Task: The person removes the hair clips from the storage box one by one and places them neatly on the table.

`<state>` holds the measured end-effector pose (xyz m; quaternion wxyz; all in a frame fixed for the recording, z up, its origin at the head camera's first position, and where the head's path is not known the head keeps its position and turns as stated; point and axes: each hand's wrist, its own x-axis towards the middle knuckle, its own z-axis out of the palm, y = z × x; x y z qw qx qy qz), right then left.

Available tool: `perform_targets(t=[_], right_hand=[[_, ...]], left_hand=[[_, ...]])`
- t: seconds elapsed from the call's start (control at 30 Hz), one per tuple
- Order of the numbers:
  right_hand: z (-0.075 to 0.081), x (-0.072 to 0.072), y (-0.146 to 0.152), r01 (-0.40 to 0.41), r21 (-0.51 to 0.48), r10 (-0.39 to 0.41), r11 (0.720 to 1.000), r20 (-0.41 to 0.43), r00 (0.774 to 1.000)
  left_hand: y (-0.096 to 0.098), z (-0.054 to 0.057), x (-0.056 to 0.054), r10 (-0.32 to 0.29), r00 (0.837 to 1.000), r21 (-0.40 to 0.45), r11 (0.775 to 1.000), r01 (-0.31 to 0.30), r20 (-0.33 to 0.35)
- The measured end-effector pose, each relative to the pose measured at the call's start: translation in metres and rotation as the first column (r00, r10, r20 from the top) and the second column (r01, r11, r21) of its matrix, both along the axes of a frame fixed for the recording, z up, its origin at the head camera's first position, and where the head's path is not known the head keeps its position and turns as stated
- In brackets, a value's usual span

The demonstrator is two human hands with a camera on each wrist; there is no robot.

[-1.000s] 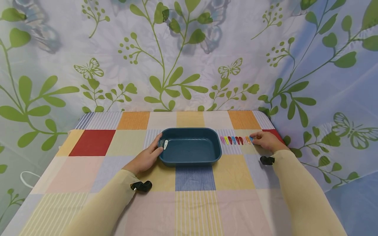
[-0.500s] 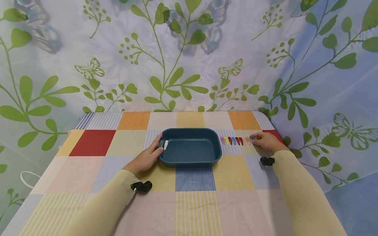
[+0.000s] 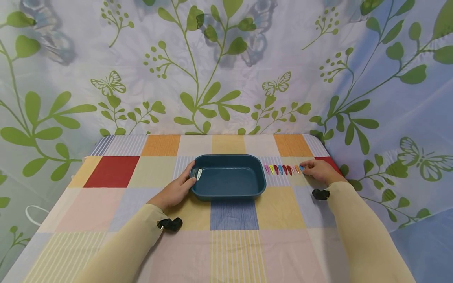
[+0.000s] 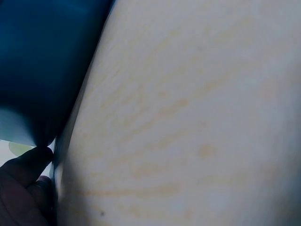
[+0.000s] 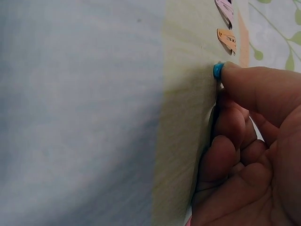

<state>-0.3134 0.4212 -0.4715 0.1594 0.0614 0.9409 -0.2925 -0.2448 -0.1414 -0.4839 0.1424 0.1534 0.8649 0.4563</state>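
A dark blue rectangular basin [image 3: 228, 181] stands on the patchwork cloth. My left hand [image 3: 175, 189] holds its left end, with the fingers along the outer side and the thumb at the near corner. One white snap hair clip [image 3: 199, 174] lies inside the basin by that end. My right hand [image 3: 319, 171] pinches a blue hair clip [image 5: 217, 71] at the right end of a row of clips, low at the cloth. Most of that clip is hidden by the thumb. Beside it lie an orange clip [image 5: 226, 39] and a pink clip [image 5: 225, 10].
The row of snap clips runs from the basin's right side, with a pink clip [image 3: 267, 169], a yellow clip [image 3: 271, 169] and several red and blue ones. A leaf-patterned curtain [image 3: 226, 78] hangs behind the table. A white cable loop [image 3: 32, 214] shows at the left edge.
Both hands stay in place, the left at the basin and the right at the blue clip. The head view shifts down very slightly.
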Motion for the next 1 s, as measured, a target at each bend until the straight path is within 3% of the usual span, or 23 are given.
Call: perform_targets(t=[0.23, 0.53, 0.7, 0.87, 1.0], right_hand=[[-0.006, -0.003, 0.003, 0.009, -0.025, -0.009, 1.0, 0.009, 1.0], [0.001, 0.005, 0.002, -0.009, -0.036, 0.008, 0.999, -0.027, 1.0], [0.003, 0.006, 0.007, 0.021, -0.087, -0.024, 0.996, -0.035, 0.999], [0.016, 0.005, 0.005, 0.075, -0.098, -0.082, 0.992, -0.078, 0.994], [0.035, 0.002, -0.011, 0.044, -0.107, -0.059, 0.993, -0.136, 0.989]], left_hand=[[0.0, 0.0, 0.001, 0.001, 1.0, -0.006, 1.0, -0.001, -0.003], [-0.001, 0.002, 0.002, 0.006, 1.0, -0.008, 1.0, -0.006, 0.003], [0.0, -0.001, 0.002, -0.005, 1.0, -0.001, 1.0, 0.005, 0.003], [0.0, -0.002, 0.001, -0.003, 1.0, -0.006, 1.0, 0.003, 0.005], [0.0, -0.001, 0.0, 0.0, 1.0, -0.009, 1.0, 0.0, -0.004]])
